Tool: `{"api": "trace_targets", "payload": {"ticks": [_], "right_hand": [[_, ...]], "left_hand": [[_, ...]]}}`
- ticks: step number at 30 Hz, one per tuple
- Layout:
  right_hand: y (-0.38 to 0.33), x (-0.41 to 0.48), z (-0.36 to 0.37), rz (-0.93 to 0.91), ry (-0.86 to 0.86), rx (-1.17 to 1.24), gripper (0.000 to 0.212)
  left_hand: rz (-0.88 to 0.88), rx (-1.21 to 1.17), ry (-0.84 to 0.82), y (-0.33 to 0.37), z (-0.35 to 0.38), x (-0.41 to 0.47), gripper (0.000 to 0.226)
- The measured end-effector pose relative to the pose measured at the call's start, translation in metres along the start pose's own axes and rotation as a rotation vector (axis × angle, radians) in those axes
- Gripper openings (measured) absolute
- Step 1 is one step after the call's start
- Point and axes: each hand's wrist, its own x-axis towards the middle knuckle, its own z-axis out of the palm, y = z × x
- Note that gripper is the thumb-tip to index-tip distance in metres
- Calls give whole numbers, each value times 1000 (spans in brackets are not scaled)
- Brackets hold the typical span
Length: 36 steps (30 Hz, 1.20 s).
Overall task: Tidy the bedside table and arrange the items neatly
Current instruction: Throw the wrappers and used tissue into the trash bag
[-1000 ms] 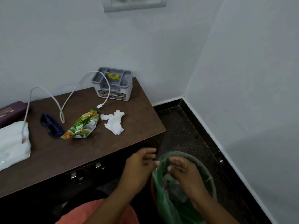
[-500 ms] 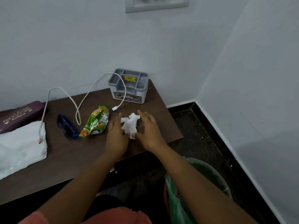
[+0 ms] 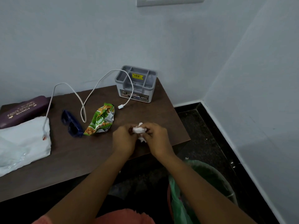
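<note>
One wide-angle view, worn on the head, looks forward and steeply down across the surface point(image 3: 72, 159) toward the far wall point(image 3: 80, 38) and the corner at the far right. It sits close: both forearms run from the near edge to the left hand point(image 3: 123, 139) and right hand point(image 3: 157, 138) at centre.

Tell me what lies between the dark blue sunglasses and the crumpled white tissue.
In the head view, the crumpled green foil snack wrapper lies between the dark blue sunglasses and the crumpled white tissue.
</note>
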Motion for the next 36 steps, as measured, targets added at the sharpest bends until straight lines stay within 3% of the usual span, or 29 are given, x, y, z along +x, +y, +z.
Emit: {"api": "trace_targets", "payload": {"ticks": [6,11,18,22,24,27,31,36], "right_hand": [[11,-55,-53,110,-27,101,23],[35,-121,-100,228,-50,-20,20],[78,-196,-126,439,47,-95,22],[104,-213,-123,534,24,-217,46],[114,-214,-118,542,-6,-299,52],[117,-212,-117,563,-25,-360,29],[107,-204,-114,485,-24,-500,31],[79,-175,-102,338,-77,-510,36]], "left_hand": [[-85,-302,-177,9,19,-46,21],[-201,-520,-408,17,69,-104,19],[-272,-363,-777,27,125,-150,32],[-108,-142,-780,25,134,-161,38],[-138,-103,-830,17,136,-162,40],[-160,-71,-884,7,133,-155,39],[-165,-148,-826,4,126,-146,44],[-131,-371,-698,24,99,-132,41]]}}
